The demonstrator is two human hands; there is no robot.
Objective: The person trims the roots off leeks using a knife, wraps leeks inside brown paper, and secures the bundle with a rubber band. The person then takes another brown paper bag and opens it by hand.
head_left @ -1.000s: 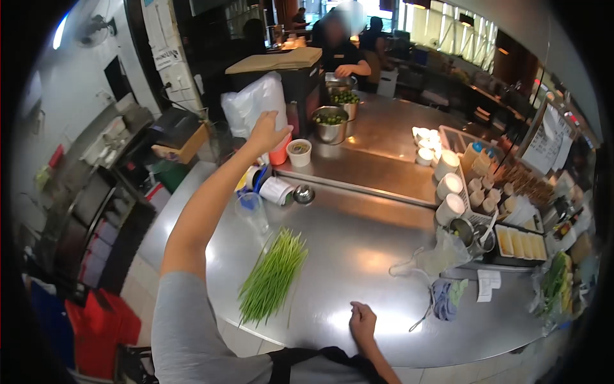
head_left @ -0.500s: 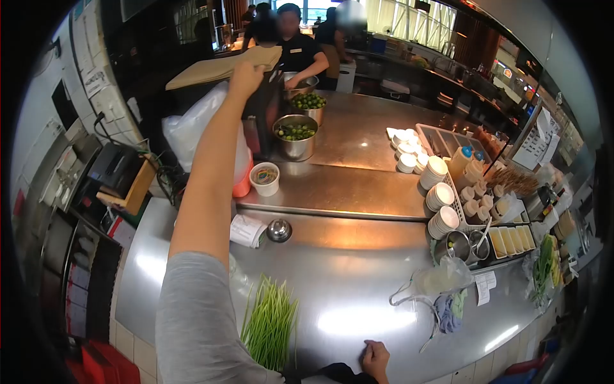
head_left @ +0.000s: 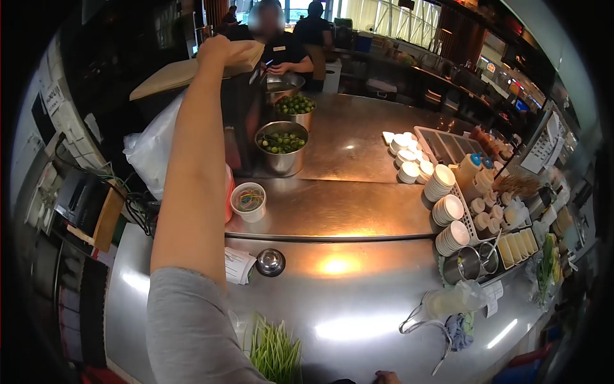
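My left hand (head_left: 214,52) reaches far forward at the upper left, closed on brown paper (head_left: 244,56) whose near edge is lifted. Beneath it lies the rest of the flat brown paper stack (head_left: 163,78), on top of a dark box-like unit. I cannot tell whether the paper is bags or sheets. My right hand (head_left: 387,377) barely shows at the bottom edge over the steel counter, its fingers mostly cut off. A bundle of long green stalks (head_left: 274,352) lies by my left sleeve.
Metal pots of small green fruit (head_left: 281,144) stand ahead, with a person behind them. A tub of rubber bands (head_left: 248,201) and a steel call bell (head_left: 270,262) sit nearer. Stacked white bowls (head_left: 448,208), squeeze bottles (head_left: 470,168) and a cloth (head_left: 459,329) are right.
My left hand has moved left and up, and the paper's edge is now folded up. The view has shifted. My right hand has dropped mostly out of view.
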